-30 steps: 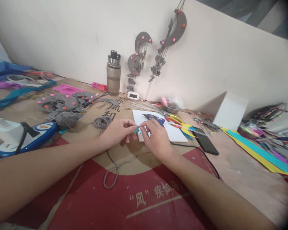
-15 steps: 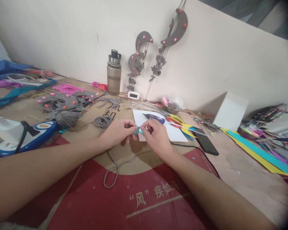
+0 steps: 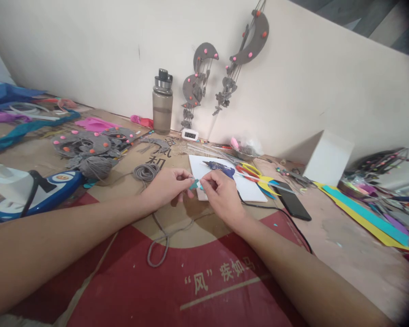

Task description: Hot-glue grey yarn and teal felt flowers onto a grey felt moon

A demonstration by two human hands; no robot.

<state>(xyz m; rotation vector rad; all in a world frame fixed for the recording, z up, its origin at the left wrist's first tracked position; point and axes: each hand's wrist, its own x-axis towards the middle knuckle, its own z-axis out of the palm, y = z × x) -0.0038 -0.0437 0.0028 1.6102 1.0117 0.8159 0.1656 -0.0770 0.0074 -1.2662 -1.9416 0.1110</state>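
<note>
My left hand (image 3: 167, 187) pinches a small teal cut-out piece (image 3: 194, 184) between thumb and forefinger, above the cardboard. Close beside it, my right hand (image 3: 221, 193) is closed in a pinch at the piece's right side; a light blue bit shows at its fingertips, too small to make out. Behind the right hand a dark blue glue gun (image 3: 221, 168) lies on a white board (image 3: 254, 193). Left of my left hand is a coil of grey yarn (image 3: 146, 172), and a loose grey strand (image 3: 158, 261) loops on the cardboard below my hands.
Scissors (image 3: 250, 170) and a phone (image 3: 289, 202) lie right of the board. A water bottle (image 3: 162, 106) and small clock (image 3: 190, 134) stand by the wall. At left are grey felt pieces (image 3: 85, 144) and a blue-white power strip (image 3: 63, 186). Grey moon ornaments (image 3: 255, 41) hang behind.
The teal piece has turned slightly and shows more between my fingertips. Both hands stay in nearly the same place; the view has shifted very little.
</note>
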